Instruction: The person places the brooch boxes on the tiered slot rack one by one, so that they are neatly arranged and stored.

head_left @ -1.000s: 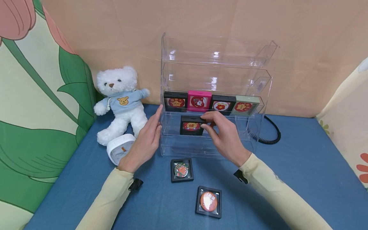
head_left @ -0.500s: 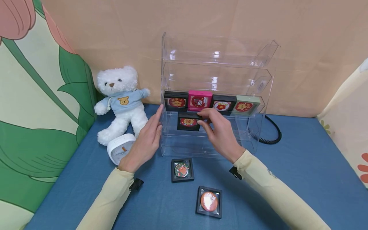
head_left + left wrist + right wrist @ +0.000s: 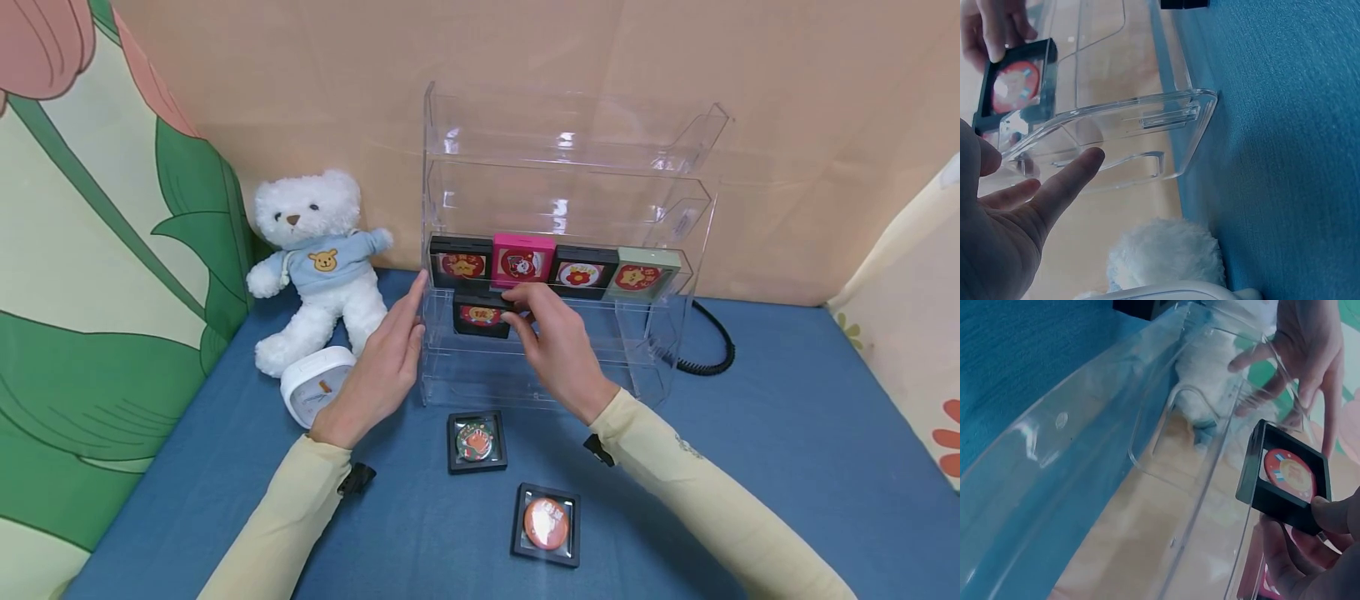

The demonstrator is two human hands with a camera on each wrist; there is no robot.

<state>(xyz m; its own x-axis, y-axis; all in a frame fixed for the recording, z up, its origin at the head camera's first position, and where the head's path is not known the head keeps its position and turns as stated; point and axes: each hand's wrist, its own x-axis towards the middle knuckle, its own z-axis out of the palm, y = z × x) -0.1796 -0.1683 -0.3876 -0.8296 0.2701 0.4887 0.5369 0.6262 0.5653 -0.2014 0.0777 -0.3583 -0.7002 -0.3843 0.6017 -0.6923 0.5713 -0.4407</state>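
My right hand (image 3: 555, 346) pinches the right side of a black display frame (image 3: 480, 320) with a round red badge inside. That frame stands at the left part of a lower tier of the clear acrylic rack (image 3: 540, 400). In the right wrist view the thumb and fingertips grip the corner of the black frame (image 3: 1319, 465). My left hand (image 3: 378, 371) lies with straight fingers against the rack's left side panel; the left wrist view shows its fingers spread on the clear plastic. On the tier above stand a black frame (image 3: 461, 265), a pink frame (image 3: 522, 262), another black frame (image 3: 581, 273) and a pale green frame (image 3: 641, 277).
Two black frames lie flat on the blue cloth, one with a green-and-red badge (image 3: 477, 442), one with an orange badge (image 3: 546, 525). A white teddy bear (image 3: 315, 258) and a white clock (image 3: 315, 392) stand left of the rack. A black coiled cord (image 3: 716, 358) lies at right.
My right hand has slid the black frame leftward and slightly back along the lower tier. My left hand stays at the rack's side.
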